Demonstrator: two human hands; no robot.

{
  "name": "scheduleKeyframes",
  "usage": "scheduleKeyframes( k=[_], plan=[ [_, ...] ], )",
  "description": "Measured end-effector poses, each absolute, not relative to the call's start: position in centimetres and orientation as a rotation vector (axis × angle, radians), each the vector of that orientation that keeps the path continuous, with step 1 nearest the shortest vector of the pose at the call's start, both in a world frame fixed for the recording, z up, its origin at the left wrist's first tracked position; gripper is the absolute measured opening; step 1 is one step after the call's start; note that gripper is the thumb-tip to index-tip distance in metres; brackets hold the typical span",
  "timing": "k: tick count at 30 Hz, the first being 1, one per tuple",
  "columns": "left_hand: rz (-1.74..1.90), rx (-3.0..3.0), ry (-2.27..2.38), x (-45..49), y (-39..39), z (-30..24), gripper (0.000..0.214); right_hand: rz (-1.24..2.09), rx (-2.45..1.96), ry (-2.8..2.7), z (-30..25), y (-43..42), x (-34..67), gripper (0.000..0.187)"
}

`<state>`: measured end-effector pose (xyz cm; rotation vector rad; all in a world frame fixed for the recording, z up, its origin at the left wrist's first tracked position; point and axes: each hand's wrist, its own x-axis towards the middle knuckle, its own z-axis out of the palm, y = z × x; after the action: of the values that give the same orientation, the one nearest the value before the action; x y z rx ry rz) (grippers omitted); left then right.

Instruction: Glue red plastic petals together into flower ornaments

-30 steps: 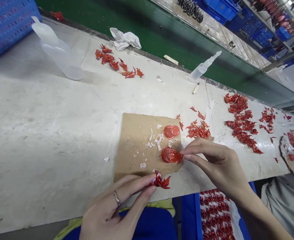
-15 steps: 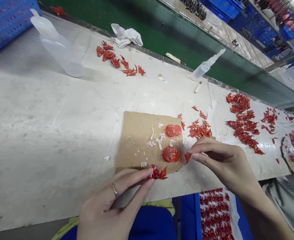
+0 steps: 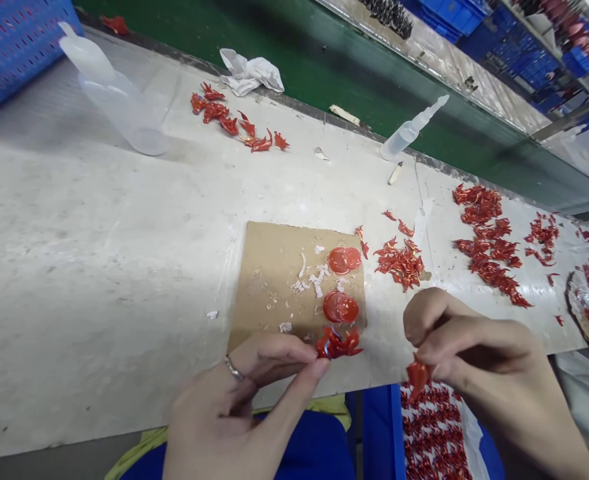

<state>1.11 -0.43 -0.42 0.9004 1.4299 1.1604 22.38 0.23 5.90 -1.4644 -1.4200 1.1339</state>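
My left hand (image 3: pixel 244 407) pinches a small red cluster of petal-shaped pieces (image 3: pixel 338 343) between thumb and fingers, at the near edge of a brown cardboard sheet (image 3: pixel 274 267). My right hand (image 3: pixel 474 360) is closed in a pinch on a single red petal piece (image 3: pixel 417 377), held over the table's near edge. On the cardboard lie two pairs of red discs (image 3: pixel 341 308) (image 3: pixel 345 259) and white scraps (image 3: pixel 314 283). A loose heap of red petals (image 3: pixel 400 261) lies just right of the cardboard.
More red petals (image 3: pixel 489 250) spread along the worn white table (image 3: pixel 99 267); another row (image 3: pixel 237 123) lies far left. A large clear squeeze bottle (image 3: pixel 114 93), a small one (image 3: pixel 409 130), a white rag (image 3: pixel 251 72), blue crates (image 3: pixel 9 40) and a bin of red pieces (image 3: pixel 431 433) below.
My right hand drew back from the red discs toward me with a single petal. My left hand shifted right with the cluster, nearer the lower discs.
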Motion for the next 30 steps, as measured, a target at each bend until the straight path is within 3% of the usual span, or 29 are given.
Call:
scheduleKeyframes(
  k=[5,10,30],
  plan=[
    [1.063,0.746,1.434,1.8,-0.9,0.4,0.035,1.011,-1.459,-1.63,6.2,0.1,20.4,0.01],
    [1.08,0.767,1.414,2.0,-1.2,0.7,0.036,1.06,-1.403,-1.652,5.5,0.4,20.0,0.022],
    [1.127,1.067,1.383,1.6,-1.3,0.1,0.04,0.999,-1.361,-1.724,5.1,0.2,20.1,0.019]
  ],
)
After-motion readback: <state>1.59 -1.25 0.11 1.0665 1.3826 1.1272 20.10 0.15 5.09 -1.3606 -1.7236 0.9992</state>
